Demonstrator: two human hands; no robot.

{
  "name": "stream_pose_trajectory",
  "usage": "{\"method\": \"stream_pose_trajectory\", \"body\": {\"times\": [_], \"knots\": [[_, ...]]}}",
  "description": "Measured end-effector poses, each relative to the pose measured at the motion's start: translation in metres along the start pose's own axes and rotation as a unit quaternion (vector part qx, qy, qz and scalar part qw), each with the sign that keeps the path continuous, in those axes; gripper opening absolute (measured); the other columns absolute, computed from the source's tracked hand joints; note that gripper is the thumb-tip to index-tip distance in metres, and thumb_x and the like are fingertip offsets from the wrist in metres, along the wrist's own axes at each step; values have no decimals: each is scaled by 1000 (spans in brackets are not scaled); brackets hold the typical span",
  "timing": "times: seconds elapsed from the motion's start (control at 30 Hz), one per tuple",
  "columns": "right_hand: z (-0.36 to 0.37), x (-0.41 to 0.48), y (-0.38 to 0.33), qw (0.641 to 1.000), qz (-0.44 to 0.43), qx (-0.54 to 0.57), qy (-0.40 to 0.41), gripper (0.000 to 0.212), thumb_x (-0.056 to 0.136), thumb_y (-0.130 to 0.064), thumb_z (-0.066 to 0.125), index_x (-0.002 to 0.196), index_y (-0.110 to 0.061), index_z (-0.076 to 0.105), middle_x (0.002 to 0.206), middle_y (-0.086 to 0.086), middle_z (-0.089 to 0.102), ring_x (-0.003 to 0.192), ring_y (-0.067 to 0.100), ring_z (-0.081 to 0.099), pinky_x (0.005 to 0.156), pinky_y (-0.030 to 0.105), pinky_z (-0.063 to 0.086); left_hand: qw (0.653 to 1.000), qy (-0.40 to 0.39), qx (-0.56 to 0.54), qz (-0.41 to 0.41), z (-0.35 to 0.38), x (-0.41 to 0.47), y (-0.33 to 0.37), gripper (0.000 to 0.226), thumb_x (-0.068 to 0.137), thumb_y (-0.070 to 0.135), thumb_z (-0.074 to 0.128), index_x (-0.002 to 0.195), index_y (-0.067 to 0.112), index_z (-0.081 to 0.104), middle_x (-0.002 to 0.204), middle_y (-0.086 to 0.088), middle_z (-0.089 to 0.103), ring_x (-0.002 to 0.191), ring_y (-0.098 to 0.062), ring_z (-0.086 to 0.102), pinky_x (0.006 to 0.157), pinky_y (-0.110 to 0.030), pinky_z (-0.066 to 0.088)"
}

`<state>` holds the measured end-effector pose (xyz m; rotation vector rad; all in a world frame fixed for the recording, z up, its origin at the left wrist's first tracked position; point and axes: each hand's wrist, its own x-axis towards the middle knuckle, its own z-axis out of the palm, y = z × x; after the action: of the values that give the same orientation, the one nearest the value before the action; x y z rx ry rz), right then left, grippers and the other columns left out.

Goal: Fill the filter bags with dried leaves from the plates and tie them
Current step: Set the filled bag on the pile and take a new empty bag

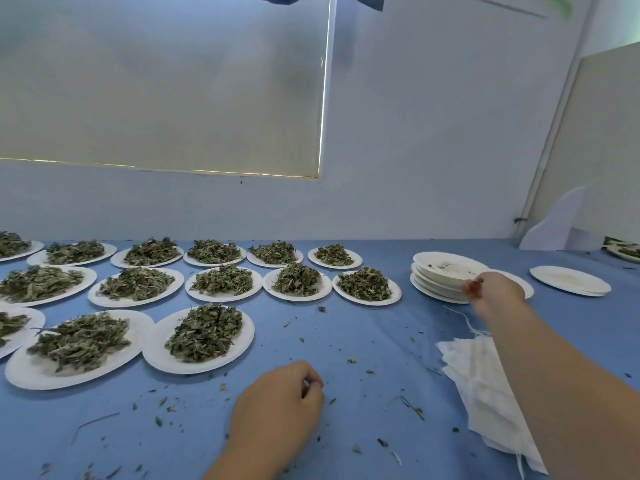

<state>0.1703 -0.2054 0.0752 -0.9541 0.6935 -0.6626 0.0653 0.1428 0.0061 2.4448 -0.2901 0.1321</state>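
The blue surface [363,327] carries rows of white plates [157,355] heaped with dried leaves [204,332] on the left, crumbs scattered around them. The left hand [277,400] rests on the cloth near the front, fingers loosely curled, holding nothing. The right hand [493,289] reaches to a stack of empty plates [440,268], fingers at its rim; with the blur I cannot tell whether it grips. The filter bags [481,382] lie piled beneath that forearm.

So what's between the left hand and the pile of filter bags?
Head view: between left hand and filter bags, only blue tablecloth with scattered leaf crumbs.
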Motion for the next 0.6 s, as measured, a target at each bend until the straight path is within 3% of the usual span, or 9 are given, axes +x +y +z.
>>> {"method": "stream_pose_trajectory", "body": {"times": [0.1, 0.17, 0.23, 0.3, 0.4, 0.5, 0.6], "knots": [[3, 12, 4, 999, -4, -2, 32, 24, 88, 13, 44, 108, 0, 42, 93, 15, 52, 63, 18, 51, 44, 21, 49, 1000, 4, 0, 2, 1, 1, -2, 15, 91, 38, 43, 90, 41, 58, 71, 16, 55, 70, 0, 51, 52, -19, 33], [0, 15, 2, 999, -8, 39, 26, 19, 96, -2, 48, 115, 1, 52, 105, 15, 58, 80, 23, 60, 65, 26, 54, 1000, 5, -3, 2, 1, 2, -3, 15, 91, 36, 43, 91, 41, 57, 69, 16, 54, 68, -1, 51, 52, -20, 33], [-2, 14, 2, 999, -23, -46, -2, 29, 99, -20, 50, 118, 0, 57, 100, 15, 64, 90, 29, 61, 81, 34, 50, 1000, -1, -11, 0, 2, 2, -3, 14, 92, 36, 43, 92, 41, 56, 65, 16, 56, 66, 0, 53, 52, -22, 34], [-4, 2, 0, 999, -37, 7, -31, 25, 96, -7, 49, 120, 0, 54, 85, 12, 58, 73, 24, 58, 70, 31, 53, 1000, -3, -21, -2, 2, 2, -3, 13, 92, 35, 45, 91, 41, 56, 63, 16, 57, 63, -1, 53, 51, -22, 35], [-12, -18, -7, 992, 0, -112, -56, 12, 90, -1, 50, 101, -4, 54, 71, 7, 52, 54, 16, 49, 47, 23, 47, 1000, -10, -27, -1, 1, 2, -5, 13, 94, 35, 45, 92, 41, 56, 66, 15, 55, 58, -1, 52, 49, -21, 34], [-27, -41, -11, 939, -60, -314, -124, 4, 89, -5, 55, 88, -6, 59, 70, 9, 57, 52, 16, 49, 48, 23, 41, 999, -16, -28, 2, 1, 1, -6, 14, 94, 34, 46, 89, 41, 57, 68, 15, 56, 54, -1, 53, 48, -22, 37], [-47, -70, -6, 850, -193, -460, -171, 13, 86, -7, 55, 75, -8, 63, 74, 6, 63, 57, 16, 52, 52, 24, 41, 999, -18, -37, 12, -1, -1, -7, 15, 93, 32, 48, 85, 42, 57, 66, 16, 59, 57, -1, 55, 49, -22, 39]]}}
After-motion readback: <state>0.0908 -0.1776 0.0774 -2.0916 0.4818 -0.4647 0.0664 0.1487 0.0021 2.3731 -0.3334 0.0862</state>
